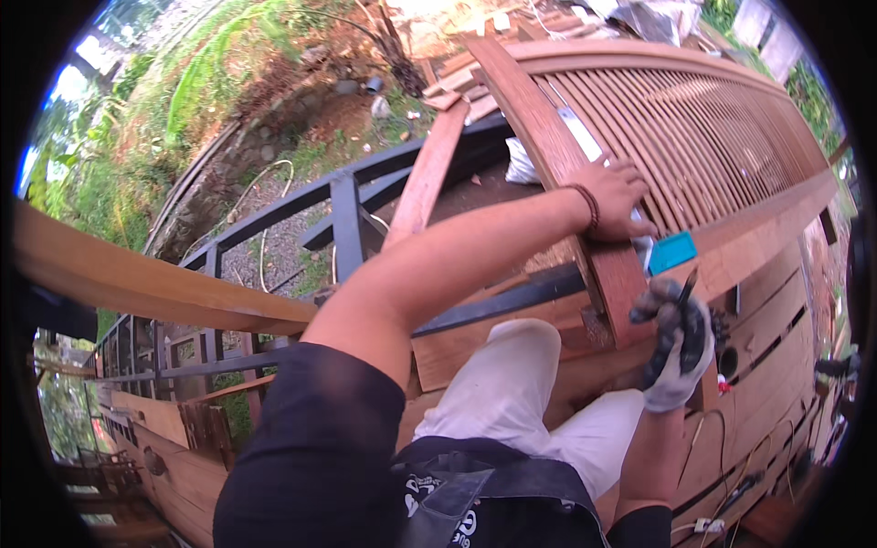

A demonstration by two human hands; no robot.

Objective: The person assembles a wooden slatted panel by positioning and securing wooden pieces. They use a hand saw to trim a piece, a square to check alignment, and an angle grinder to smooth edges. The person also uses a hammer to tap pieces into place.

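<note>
A brown louvred wooden shutter panel (722, 137) lies in front of me, its slats set in a wide frame. My left hand (618, 198), bare with a dark bracelet, lies over the frame's left stile (539, 119), fingers spread toward the slats. Under that hand is what looks like a try square, with a pale metal blade (579, 133) and a turquoise part (673, 253) showing beyond the hand; its middle is hidden. Just nearer, my right hand (678, 352) wears a grey-and-white glove and is closed on a thin dark pencil or marker (690, 285), tip upward.
A black metal frame (347, 219) stands to the left. Past it, a long wooden beam (164, 274) runs in from the left edge. Planks (758, 365) form a surface at right, with cables (722, 457) across it. Wood offcuts (466, 87) lie at the far side.
</note>
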